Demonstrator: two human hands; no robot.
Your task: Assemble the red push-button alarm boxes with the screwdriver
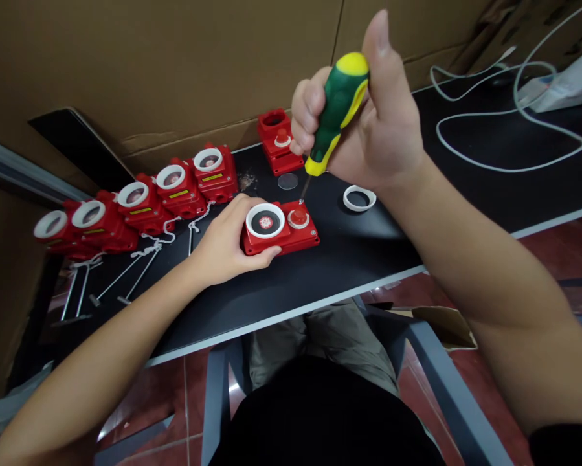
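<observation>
My right hand [368,123] is wrapped round the green and yellow handle of a screwdriver [340,110], thumb raised past its end. The screwdriver's tip meets the far corner of a red alarm box [283,244], by a screw there. That box lies on the black table and has a white ring round a dark round window and a red button at its right. My left hand [232,239] grips the box at its left end, thumb along the near side and fingers behind. A loose white ring [359,199] lies to the right, and a clear disc [287,181] lies behind the box.
Several red boxes with white rings [171,177] stand in a row at the left, with small metal hammers [140,275] on white cords before them. Another red housing [279,145] without a ring stands behind. A white cable [514,169] loops across the black table [281,285] at right.
</observation>
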